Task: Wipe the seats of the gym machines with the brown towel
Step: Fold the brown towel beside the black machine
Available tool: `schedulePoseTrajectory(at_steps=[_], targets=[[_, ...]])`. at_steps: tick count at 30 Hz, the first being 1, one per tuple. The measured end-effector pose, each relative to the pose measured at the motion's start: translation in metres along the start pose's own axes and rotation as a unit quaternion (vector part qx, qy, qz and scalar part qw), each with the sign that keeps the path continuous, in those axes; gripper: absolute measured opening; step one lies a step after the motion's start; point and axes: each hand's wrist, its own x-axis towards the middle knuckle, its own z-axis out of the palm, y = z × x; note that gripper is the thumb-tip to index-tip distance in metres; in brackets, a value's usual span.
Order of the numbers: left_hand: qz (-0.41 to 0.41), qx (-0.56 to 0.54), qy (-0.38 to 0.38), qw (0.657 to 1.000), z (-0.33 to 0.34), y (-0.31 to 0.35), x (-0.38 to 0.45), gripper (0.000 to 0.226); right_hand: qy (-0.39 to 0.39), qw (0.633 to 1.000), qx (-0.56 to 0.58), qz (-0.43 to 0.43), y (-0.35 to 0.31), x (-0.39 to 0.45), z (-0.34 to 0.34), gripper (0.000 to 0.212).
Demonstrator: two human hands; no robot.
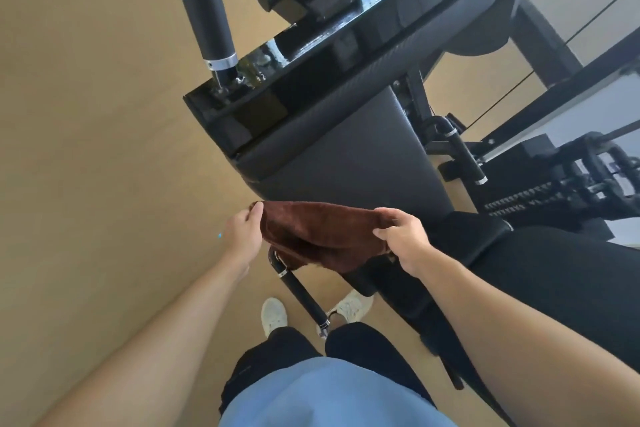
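Both hands hold the brown towel (320, 234), which hangs stretched between them in front of the gym machine. My left hand (244, 232) pinches its left corner and my right hand (403, 236) grips its right edge. Behind the towel rises a dark padded back cushion (346, 152) of the machine. A black padded seat (540, 274) extends to the right, partly hidden by my right forearm. The towel's lower edge drapes over a black handle (301, 291).
The machine's glossy black frame (311, 55) and a black cylindrical grip (204, 3) stand above the cushion. A weight stack and cables (571, 180) sit at the right. Tan floor (86, 149) spreads to the left. My feet in white shoes (273, 315) stand beside the handle.
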Motion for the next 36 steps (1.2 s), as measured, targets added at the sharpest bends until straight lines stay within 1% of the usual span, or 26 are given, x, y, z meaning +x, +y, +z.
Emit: schedulePoseTrajectory(at_steps=[2,4,6,8,9,10,12,14,16,17,21,23,26,28,30,31,32,33,34,35,36], targets=[[0.032,0.020,0.007,0.999,-0.007,0.012,0.002,0.046,0.065,0.998,0.006,-0.009,-0.005,0.002,-0.011,0.027],[0.059,0.030,-0.008,0.998,-0.006,0.021,-0.001,0.045,0.122,0.992,0.027,-0.020,-0.012,-0.003,-0.017,0.014],[0.084,0.043,-0.029,0.995,0.001,0.027,-0.012,0.046,0.155,0.986,0.054,-0.032,-0.020,-0.017,-0.016,0.004],[0.120,0.054,-0.058,0.990,0.009,0.030,-0.028,0.053,0.143,0.985,0.081,-0.046,-0.026,-0.039,-0.006,0.002],[0.137,0.054,-0.075,0.986,0.014,0.029,-0.035,0.053,0.127,0.986,0.085,-0.059,-0.030,-0.052,0.001,0.002],[0.150,0.047,-0.101,0.982,0.019,0.030,-0.046,0.049,0.113,0.987,0.082,-0.075,-0.032,-0.064,0.010,0.003],[0.171,0.033,-0.154,0.973,0.029,0.027,-0.061,0.041,0.095,0.987,0.074,-0.109,-0.039,-0.087,0.027,0.009],[0.200,0.033,-0.189,0.961,0.038,0.021,-0.071,0.046,0.086,0.985,0.058,-0.138,-0.042,-0.103,0.041,0.016],[0.220,0.041,-0.208,0.952,0.041,0.012,-0.072,0.052,0.084,0.983,0.035,-0.157,-0.042,-0.114,0.051,0.020],[0.224,0.039,-0.215,0.950,0.040,0.010,-0.072,0.050,0.087,0.982,0.032,-0.163,-0.041,-0.118,0.055,0.023],[0.272,0.048,-0.204,0.939,0.033,0.002,-0.076,0.043,0.114,0.978,0.037,-0.170,-0.033,-0.129,0.064,0.034],[0.282,0.046,-0.201,0.937,0.030,-0.005,-0.075,0.043,0.107,0.978,0.036,-0.174,-0.030,-0.136,0.068,0.037],[0.261,0.027,-0.214,0.941,0.022,-0.009,-0.078,0.048,0.096,0.976,0.030,-0.195,-0.024,-0.145,0.077,0.034],[0.254,-0.002,-0.243,0.936,0.014,-0.004,-0.089,0.049,0.092,0.973,0.041,-0.207,-0.021,-0.154,0.085,0.029],[0.236,-0.031,-0.287,0.928,0.008,-0.003,-0.096,0.059,0.078,0.973,0.057,-0.211,-0.022,-0.161,0.091,0.028],[0.210,-0.056,-0.309,0.926,0.005,-0.004,-0.097,0.065,0.070,0.973,0.058,-0.213,-0.023,-0.163,0.093,0.025],[0.163,-0.098,-0.331,0.924,0.003,-0.003,-0.096,0.070,0.058,0.973,0.057,-0.217,-0.022,-0.162,0.092,0.022],[0.106,-0.146,-0.348,0.920,0.000,-0.002,-0.095,0.068,0.046,0.973,0.050,-0.221,-0.022,-0.162,0.092,0.021],[0.071,-0.183,-0.356,0.914,-0.004,0.001,-0.096,0.059,0.041,0.973,0.048,-0.224,-0.025,-0.163,0.092,0.020],[0.041,-0.216,-0.363,0.906,-0.008,0.005,-0.098,0.052,0.041,0.973,0.051,-0.220,-0.025,-0.162,0.094,0.014],[0.014,-0.250,-0.359,0.899,-0.012,0.008,-0.099,0.050,0.042,0.975,0.049,-0.212,-0.027,-0.162,0.097,0.010]])
